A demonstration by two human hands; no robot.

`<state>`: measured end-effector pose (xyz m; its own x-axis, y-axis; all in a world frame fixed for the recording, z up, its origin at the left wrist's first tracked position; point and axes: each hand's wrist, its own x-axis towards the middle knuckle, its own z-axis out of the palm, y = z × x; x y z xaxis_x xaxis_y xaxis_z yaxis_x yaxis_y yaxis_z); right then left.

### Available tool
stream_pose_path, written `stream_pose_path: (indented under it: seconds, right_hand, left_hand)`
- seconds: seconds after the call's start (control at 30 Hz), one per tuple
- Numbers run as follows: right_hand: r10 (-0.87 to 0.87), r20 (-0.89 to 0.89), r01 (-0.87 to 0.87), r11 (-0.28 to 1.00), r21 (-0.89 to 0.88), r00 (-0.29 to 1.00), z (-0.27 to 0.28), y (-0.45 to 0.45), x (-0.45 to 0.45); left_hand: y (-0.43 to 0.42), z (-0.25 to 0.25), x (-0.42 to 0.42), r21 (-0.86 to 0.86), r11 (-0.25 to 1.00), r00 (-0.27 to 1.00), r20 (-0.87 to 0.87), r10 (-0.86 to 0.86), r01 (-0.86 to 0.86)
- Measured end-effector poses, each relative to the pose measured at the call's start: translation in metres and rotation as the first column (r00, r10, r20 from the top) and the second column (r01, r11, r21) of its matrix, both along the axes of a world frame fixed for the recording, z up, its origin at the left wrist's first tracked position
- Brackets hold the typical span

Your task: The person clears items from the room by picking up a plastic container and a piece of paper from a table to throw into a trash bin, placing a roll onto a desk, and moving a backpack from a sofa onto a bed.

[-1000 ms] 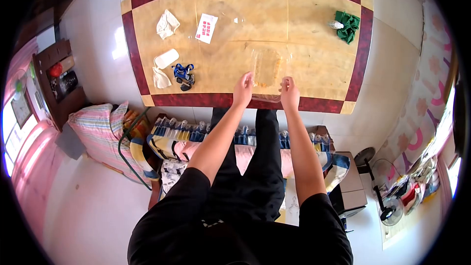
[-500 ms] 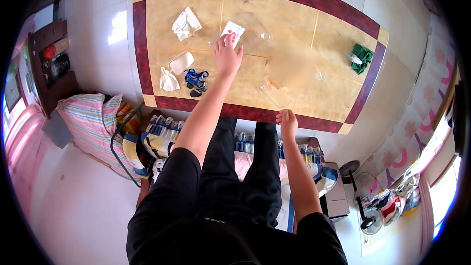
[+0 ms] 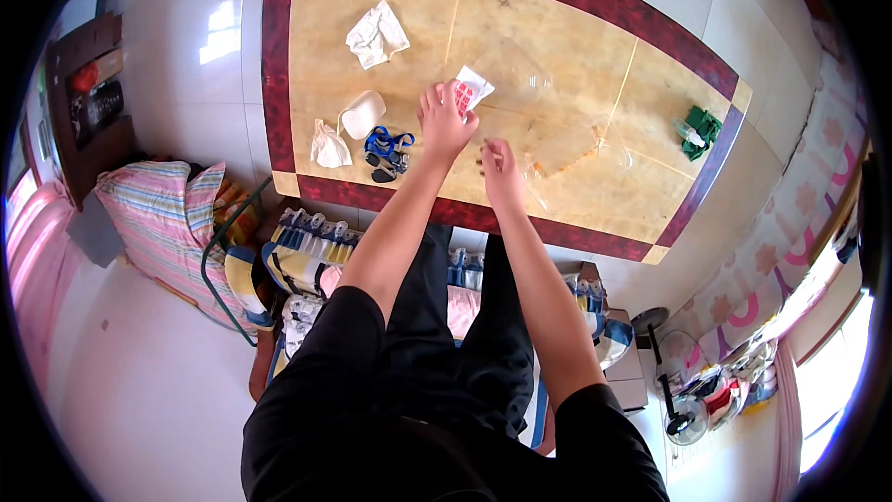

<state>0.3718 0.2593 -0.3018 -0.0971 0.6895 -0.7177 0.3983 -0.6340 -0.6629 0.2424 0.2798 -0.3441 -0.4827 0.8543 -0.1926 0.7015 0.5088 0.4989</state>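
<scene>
The left hand is grasping a small white packet with red print, its fingers and thumb closed on the near end while the far end sticks out past them. The packet is over the middle of the worktop, on the far side of the right hand. That right hand is just beside the left one, fingers loosely bent and slightly apart, released, with nothing visible in it.

Near the right hand, on its right, lies a clear plastic box (its edges are faint, though orange bits show along it). Beyond the packet is a clear plastic piece, too see-through to outline well.

To the left lie a crumpled white cloth, a white cup on its side, a smaller white cloth touching or just beside it, and a blue strap with dark pieces. Well apart, near the right edge, a small clear bottle lies against a green cloth.
</scene>
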Motion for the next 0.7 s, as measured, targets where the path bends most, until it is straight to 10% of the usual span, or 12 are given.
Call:
stream_pose_path:
  seconds: [0.27, 0.47, 0.7]
  right_hand:
    - [0.087, 0.166, -0.06, 0.986, -0.157, 0.982, -0.05, 0.031, -0.037]
    - [-0.03, 0.171, 0.029, 1.0, 0.01, 0.985, -0.044, 0.047, -0.016]
    - [-0.412, -0.148, 0.4, 0.91, -0.106, 0.899, -0.035, 0.137, 0.035]
  left_hand:
    - [-0.028, 0.024, 0.006, -0.051, 0.994, 0.995, 0.028, -0.091, 0.092]
    - [-0.018, 0.035, 0.025, 0.014, 0.999, 0.922, 0.388, 0.024, -0.032]
    - [0.071, 0.038, 0.066, 0.088, 0.99, 0.986, 0.115, -0.119, 0.109]
